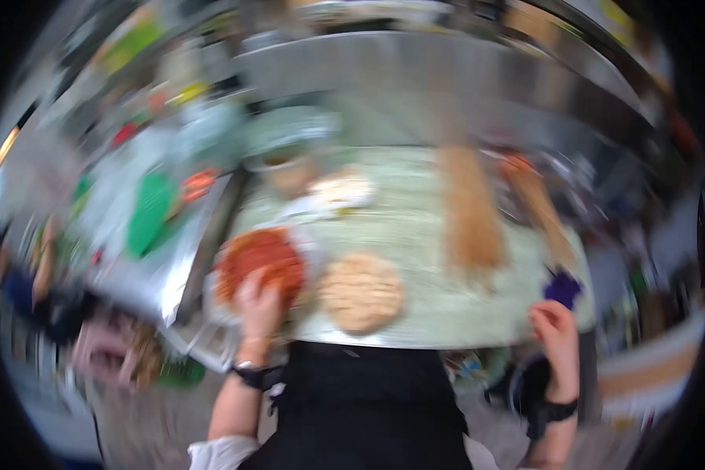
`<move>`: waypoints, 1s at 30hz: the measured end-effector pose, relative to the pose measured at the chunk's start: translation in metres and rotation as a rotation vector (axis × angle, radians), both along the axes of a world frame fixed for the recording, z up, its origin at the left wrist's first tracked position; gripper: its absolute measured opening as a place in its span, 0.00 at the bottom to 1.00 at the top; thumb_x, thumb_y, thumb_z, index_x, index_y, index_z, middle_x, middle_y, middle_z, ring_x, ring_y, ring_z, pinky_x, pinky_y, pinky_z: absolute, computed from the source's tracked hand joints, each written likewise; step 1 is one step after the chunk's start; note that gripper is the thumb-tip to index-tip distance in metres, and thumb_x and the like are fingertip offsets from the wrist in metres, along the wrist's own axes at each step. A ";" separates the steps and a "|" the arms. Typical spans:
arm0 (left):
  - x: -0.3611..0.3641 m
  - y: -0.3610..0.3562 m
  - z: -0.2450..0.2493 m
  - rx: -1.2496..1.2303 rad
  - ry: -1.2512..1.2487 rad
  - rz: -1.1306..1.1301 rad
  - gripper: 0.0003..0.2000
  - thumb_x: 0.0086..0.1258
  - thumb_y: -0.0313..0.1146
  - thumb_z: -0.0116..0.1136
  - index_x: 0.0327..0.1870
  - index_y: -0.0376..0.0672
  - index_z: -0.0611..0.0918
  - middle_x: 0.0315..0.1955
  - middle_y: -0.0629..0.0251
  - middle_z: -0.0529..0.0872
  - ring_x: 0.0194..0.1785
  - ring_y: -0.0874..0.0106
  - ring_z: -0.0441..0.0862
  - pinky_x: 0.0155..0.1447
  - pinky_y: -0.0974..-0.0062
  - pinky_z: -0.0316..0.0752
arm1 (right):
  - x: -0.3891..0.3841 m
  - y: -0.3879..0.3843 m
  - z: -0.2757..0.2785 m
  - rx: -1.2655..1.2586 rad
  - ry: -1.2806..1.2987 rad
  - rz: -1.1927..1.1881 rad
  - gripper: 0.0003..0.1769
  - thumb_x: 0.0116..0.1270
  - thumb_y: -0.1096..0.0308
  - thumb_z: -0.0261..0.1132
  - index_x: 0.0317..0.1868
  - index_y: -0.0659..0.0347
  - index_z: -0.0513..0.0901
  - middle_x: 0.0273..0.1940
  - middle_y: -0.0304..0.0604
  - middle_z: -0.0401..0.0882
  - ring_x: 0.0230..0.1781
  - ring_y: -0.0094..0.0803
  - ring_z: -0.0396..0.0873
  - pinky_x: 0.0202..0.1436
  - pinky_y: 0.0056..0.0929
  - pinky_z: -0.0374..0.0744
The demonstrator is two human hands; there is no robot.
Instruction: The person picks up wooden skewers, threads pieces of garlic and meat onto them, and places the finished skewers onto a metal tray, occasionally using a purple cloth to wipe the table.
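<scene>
My left hand (260, 301) reaches into a white bowl (309, 249) of red-orange food (262, 258), its fingertips down at the food and smeared by motion. Right of the bowl, a round of pale beige pieces (362, 292) lies close to the table's near edge. My right hand (554, 325) is at the table's right front corner, fingers curled together; what they hold, if anything, is hidden. Just beyond it is a dark purple item (562, 288). A bundle of thin tan sticks (474, 211) lies on the pale green table (407, 211).
Behind the bowl are a small pile of white pieces (345, 190) and a clear-sided tub (290, 168). A second tan bundle (542, 205) lies by clear plastic wrapping at the right. On the left metal counter (188, 266) rests a green object (150, 213). Another person's arm (45, 262) shows far left.
</scene>
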State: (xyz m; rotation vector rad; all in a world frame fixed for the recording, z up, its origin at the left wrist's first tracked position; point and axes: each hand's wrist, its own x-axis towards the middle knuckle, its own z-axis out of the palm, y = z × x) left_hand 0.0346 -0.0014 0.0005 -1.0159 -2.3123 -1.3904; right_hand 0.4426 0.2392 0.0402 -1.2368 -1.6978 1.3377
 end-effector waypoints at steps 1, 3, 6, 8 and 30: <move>0.005 0.001 0.011 0.053 -0.063 -0.032 0.11 0.60 0.27 0.53 0.42 0.34 0.82 0.38 0.53 0.85 0.42 0.60 0.83 0.50 0.68 0.76 | -0.022 0.017 0.004 0.040 -0.032 0.052 0.05 0.64 0.71 0.62 0.39 0.61 0.80 0.29 0.34 0.79 0.24 0.16 0.74 0.24 0.16 0.70; -0.001 -0.002 0.002 0.114 -0.109 -0.067 0.11 0.59 0.26 0.54 0.42 0.36 0.82 0.38 0.54 0.85 0.42 0.61 0.83 0.50 0.67 0.76 | -0.061 0.059 0.002 0.162 -0.132 0.180 0.06 0.64 0.70 0.62 0.40 0.61 0.80 0.28 0.33 0.79 0.21 0.16 0.72 0.20 0.15 0.67; -0.007 -0.002 -0.001 0.162 -0.098 -0.165 0.11 0.60 0.26 0.55 0.44 0.37 0.81 0.37 0.52 0.85 0.41 0.61 0.84 0.48 0.68 0.77 | -0.125 0.119 -0.005 0.328 -0.276 0.267 0.08 0.64 0.68 0.61 0.41 0.61 0.80 0.25 0.33 0.77 0.18 0.17 0.72 0.17 0.17 0.66; -0.012 -0.001 -0.006 0.206 -0.084 -0.221 0.10 0.59 0.27 0.56 0.41 0.35 0.80 0.34 0.49 0.83 0.38 0.53 0.82 0.43 0.63 0.77 | -0.153 0.168 -0.024 0.367 -0.392 0.303 0.08 0.64 0.69 0.61 0.40 0.64 0.79 0.26 0.36 0.78 0.18 0.20 0.73 0.17 0.20 0.67; -0.016 -0.006 -0.015 0.199 -0.170 -0.312 0.13 0.59 0.26 0.57 0.46 0.40 0.80 0.32 0.54 0.82 0.36 0.54 0.79 0.40 0.61 0.73 | -0.180 0.254 -0.054 0.033 -0.758 0.167 0.12 0.58 0.78 0.56 0.18 0.61 0.68 0.10 0.36 0.62 0.04 0.25 0.59 0.08 0.24 0.56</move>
